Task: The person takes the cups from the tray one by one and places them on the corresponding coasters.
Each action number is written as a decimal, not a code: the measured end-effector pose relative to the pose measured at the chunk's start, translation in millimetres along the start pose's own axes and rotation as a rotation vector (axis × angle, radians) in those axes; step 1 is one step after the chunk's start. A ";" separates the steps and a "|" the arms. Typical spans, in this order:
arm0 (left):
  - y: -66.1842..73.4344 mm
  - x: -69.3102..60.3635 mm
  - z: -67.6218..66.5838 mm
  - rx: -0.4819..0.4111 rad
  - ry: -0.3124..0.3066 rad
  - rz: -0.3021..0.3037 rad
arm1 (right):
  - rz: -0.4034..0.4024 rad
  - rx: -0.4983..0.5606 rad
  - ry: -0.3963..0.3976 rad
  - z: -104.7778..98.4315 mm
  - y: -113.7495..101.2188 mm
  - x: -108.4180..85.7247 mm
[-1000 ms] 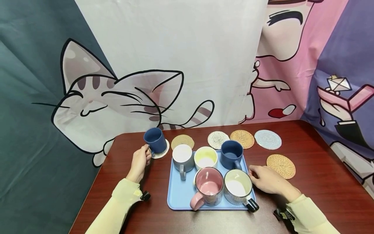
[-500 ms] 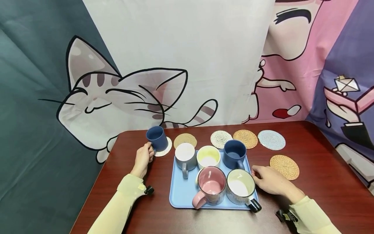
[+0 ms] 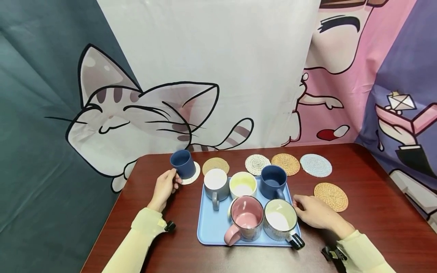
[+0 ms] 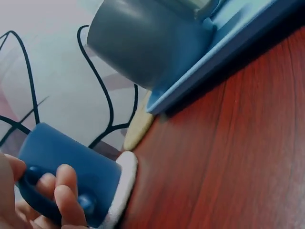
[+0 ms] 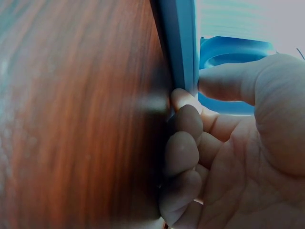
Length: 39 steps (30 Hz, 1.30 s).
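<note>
A blue mug stands at the back left on a white round coaster. My left hand is at its handle, thumb on the top and curled fingers round it in the left wrist view. On a light blue tray sit a grey mug, a yellow-lined white cup, a second blue mug, a pink mug and a cream-lined mug with a black handle. My right hand pinches the tray's right edge between thumb and fingers.
Behind the tray lie a tan coaster, a white woven one, an orange-brown one and a pale blue one. Another straw coaster lies past my right hand. A printed cloth hangs along the table's back edge.
The fingers of my left hand have loosened a little at the mug's handle. The mug stays on its coaster, and my right hand keeps its place on the tray. The head view shifts slightly.
</note>
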<state>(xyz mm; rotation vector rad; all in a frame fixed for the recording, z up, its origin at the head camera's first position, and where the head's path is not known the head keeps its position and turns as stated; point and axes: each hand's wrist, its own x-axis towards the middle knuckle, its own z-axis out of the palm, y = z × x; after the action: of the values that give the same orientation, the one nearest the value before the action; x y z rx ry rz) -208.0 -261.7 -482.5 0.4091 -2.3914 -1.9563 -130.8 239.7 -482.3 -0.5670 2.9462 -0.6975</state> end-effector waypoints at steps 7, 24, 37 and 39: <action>9.2 -18.1 3.7 -0.068 0.312 0.185 | -0.006 -0.005 0.011 1.8 1.5 0.2; 23.6 -78.5 43.9 -0.215 0.009 0.248 | -0.007 -0.009 0.003 1.0 1.2 0.4; 13.9 -108.8 78.3 -0.104 -0.219 0.114 | -0.013 -0.022 0.008 1.4 2.3 0.7; 13.3 -111.9 82.2 -0.101 -0.228 0.101 | -0.011 -0.021 0.009 1.3 2.1 0.5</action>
<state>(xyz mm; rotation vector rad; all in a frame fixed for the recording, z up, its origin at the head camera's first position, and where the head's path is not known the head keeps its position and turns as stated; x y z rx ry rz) -117.5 -156.1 -470.7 0.0631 -2.3705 -2.1703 -131.8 240.7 -484.4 -0.5839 2.9648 -0.6729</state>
